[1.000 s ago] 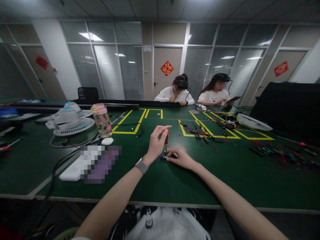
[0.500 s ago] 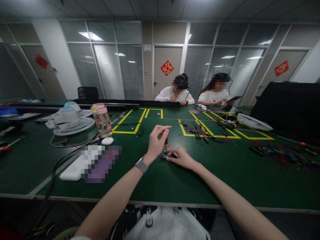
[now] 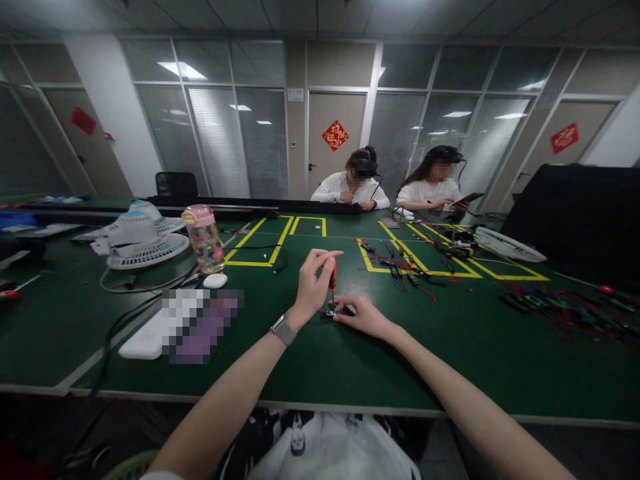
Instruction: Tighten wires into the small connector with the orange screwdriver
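Matt green felt-like cloth covers the counter (image 3: 350,360), crossed by glossy yellow tape (image 3: 260,248). The screwdriver (image 3: 333,275) shows a smooth red plastic handle and thin metal shaft. The bottle (image 3: 204,240) is clear, glossy plastic; the fan (image 3: 145,243) is smooth white plastic.

A red-handled screwdriver (image 3: 333,275) is held upright in the left hand (image 3: 313,285), its tip set on a small dark part (image 3: 334,312) pinned to the green table (image 3: 320,360) by the right hand (image 3: 363,315). A pink-lidded bottle (image 3: 204,239) and a white fan (image 3: 143,241) are seen far left.
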Available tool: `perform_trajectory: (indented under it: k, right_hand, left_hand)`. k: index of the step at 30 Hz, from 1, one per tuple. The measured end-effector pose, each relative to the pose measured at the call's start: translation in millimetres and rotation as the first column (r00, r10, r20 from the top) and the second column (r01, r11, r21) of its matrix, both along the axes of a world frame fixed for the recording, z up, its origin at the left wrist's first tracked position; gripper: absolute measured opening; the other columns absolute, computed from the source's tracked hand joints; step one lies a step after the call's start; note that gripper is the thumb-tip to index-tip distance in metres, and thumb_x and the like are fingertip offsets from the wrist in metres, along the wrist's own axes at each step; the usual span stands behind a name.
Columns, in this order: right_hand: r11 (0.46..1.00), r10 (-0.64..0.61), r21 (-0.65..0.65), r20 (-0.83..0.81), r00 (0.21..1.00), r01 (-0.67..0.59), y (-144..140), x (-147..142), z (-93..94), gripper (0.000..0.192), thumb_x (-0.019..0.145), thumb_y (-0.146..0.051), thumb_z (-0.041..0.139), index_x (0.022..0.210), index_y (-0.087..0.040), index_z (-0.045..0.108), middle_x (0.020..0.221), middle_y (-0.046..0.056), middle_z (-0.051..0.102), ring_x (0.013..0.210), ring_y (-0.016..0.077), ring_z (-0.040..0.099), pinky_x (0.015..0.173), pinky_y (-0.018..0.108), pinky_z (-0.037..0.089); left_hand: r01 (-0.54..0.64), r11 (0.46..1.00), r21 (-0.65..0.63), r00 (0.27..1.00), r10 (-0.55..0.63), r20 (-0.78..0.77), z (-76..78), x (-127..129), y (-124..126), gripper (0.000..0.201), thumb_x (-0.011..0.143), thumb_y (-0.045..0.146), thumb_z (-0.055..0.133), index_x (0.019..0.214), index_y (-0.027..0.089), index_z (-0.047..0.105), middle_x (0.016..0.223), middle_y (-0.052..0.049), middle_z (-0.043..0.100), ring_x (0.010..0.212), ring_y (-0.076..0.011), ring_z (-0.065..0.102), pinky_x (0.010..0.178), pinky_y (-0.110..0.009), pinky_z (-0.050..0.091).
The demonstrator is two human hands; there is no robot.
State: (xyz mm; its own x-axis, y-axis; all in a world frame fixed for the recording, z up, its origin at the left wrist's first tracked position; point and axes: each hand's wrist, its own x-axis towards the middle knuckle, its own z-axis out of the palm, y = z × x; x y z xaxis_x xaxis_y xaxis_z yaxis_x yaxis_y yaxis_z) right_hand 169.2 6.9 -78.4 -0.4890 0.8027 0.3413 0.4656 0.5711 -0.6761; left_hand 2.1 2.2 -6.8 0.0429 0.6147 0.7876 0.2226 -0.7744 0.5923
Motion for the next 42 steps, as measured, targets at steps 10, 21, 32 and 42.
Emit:
perform_trajectory:
  k: [10,21,32,42]
  right_hand:
    - [1.0,0.0,0.0,0.009,1.0,0.0,-1.2,-0.8,2.2,0.005,0.074,-0.021,0.072,0.076,-0.019,0.068,0.107,0.011,0.073,0.107,0.0252,0.066,0.097,0.043,0.047]
    - [1.0,0.0,-0.002,0.016,1.0,0.0,-4.1,-0.9,6.1,0.006,0.073,-0.02,0.072,0.078,-0.019,0.069,0.106,0.01,0.073,0.108,0.0278,0.066,0.097,0.043,0.047]
    - [1.0,0.001,0.005,0.017,1.0,-0.001,-2.0,-1.3,3.7,0.006,0.074,-0.02,0.072,0.078,-0.018,0.068,0.107,0.011,0.073,0.108,0.0276,0.066,0.097,0.045,0.047]
    - [1.0,0.016,0.006,-0.011,1.0,-0.016,0.7,0.3,-0.8,0.006,0.074,-0.02,0.073,0.076,-0.018,0.067,0.105,0.011,0.073,0.107,0.027,0.066,0.096,0.043,0.047]
  left_hand:
    - [-0.042,0.999,0.027,0.999,0.042,-0.001,-1.1,2.1,0.1,0.016,0.086,0.027,0.064,0.099,0.021,0.07,0.088,-0.002,0.061,0.082,-0.0147,0.058,0.076,-0.026,0.048]
    - [0.12,0.99,-0.072,0.993,-0.121,-0.007,-5.6,4.0,3.4,0.032,0.095,0.022,0.046,0.125,0.023,0.058,0.103,-0.005,0.063,0.087,-0.0148,0.062,0.079,-0.027,0.05]
    - [0.093,0.994,-0.062,0.995,-0.095,-0.033,-3.7,1.8,0.4,0.035,0.099,0.021,0.036,0.127,0.023,0.057,0.111,-0.006,0.063,0.092,-0.0147,0.062,0.082,-0.028,0.049]
    - [-0.048,0.998,0.047,0.996,0.051,-0.073,-2.1,2.5,-2.2,0.019,0.091,0.026,0.058,0.107,0.022,0.068,0.092,-0.002,0.058,0.084,-0.0142,0.057,0.078,-0.025,0.047]
